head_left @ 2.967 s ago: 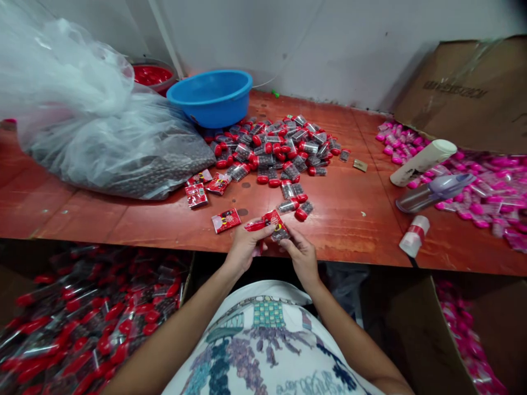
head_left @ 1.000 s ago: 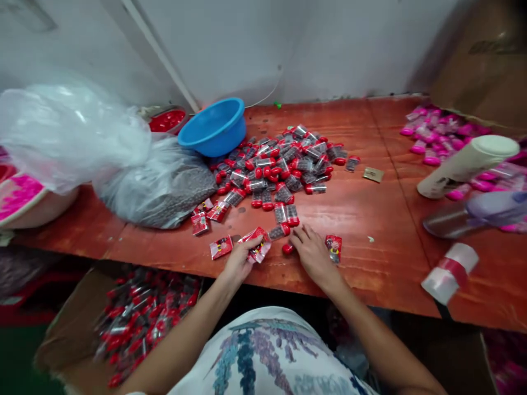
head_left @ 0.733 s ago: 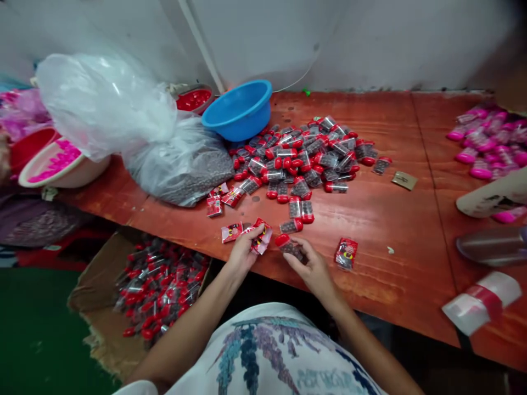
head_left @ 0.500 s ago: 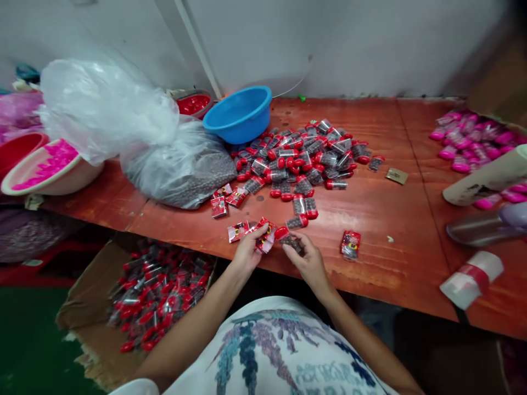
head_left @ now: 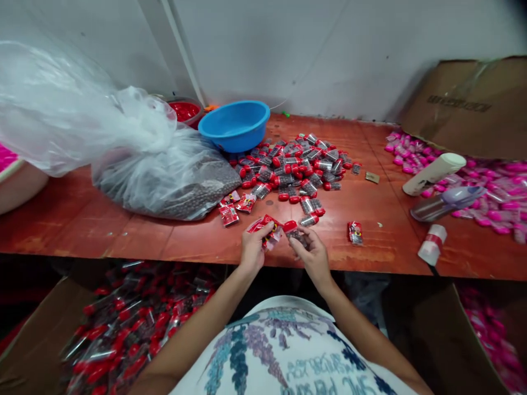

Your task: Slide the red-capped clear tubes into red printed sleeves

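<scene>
My left hand (head_left: 251,251) is closed on a few red printed cards (head_left: 272,236) at the table's front edge. Just beside them, my right hand (head_left: 316,258) pinches a small clear container (head_left: 293,230) with a red cap and dark contents, its capped end towards the cards. Behind my right hand lies a similar red-capped container (head_left: 308,220). Further back spreads a pile of the same containers (head_left: 296,164). Several red cards (head_left: 229,214) lie behind my left hand. To the right, a small pack with a red card (head_left: 354,232) rests alone.
A clear plastic bag of dark beads (head_left: 177,186) stands left, with a blue basin (head_left: 234,129) behind it. Rightward are a pale cylinder (head_left: 434,174), a purple-topped bottle (head_left: 444,203), a white roll (head_left: 432,245) and pink containers (head_left: 494,192). A carton (head_left: 41,329) of red-capped containers sits below left.
The view has swung right, bringing more of the pink pile and a cardboard box into sight. Both hands still hold the cards and the container, close together.
</scene>
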A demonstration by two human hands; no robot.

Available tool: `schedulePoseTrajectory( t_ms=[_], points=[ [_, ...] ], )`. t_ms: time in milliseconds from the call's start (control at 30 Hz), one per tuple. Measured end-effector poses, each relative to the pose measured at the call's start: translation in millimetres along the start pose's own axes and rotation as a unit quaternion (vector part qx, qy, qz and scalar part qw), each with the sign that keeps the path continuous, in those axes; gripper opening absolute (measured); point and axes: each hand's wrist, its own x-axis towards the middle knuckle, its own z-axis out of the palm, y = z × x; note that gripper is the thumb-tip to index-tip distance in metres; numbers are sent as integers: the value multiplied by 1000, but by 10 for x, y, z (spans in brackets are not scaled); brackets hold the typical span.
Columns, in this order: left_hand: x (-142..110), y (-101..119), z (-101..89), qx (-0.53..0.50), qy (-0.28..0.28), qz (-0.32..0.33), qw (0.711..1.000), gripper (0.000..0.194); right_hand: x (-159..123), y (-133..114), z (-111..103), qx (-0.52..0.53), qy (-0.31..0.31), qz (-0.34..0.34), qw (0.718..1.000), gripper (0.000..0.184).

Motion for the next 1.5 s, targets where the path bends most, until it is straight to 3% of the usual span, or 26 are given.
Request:
schedulePoseTrajectory(
  t_ms=[267,567,867,1233,1500],
  points=[
    [-5,9,-20,26,-27,9,999,20,-165,29,36,-26,33,-42,998,36],
    [-16,-104,99,34,-5,-1,999,21,-150,112,-109,-67,47,-90,993,32],
    [-40,-115,244,20,19,21,999,21,-48,21,-251,-69,3,-110,991,30],
    [-73,-32,305,20,-18,37,999,22,67,2,-239,-27,27,-109,993,34],
    [-95,-30,342,14,1,74,997,23,40,-34,-236,-17,-24,-104,994,30]
  ],
)
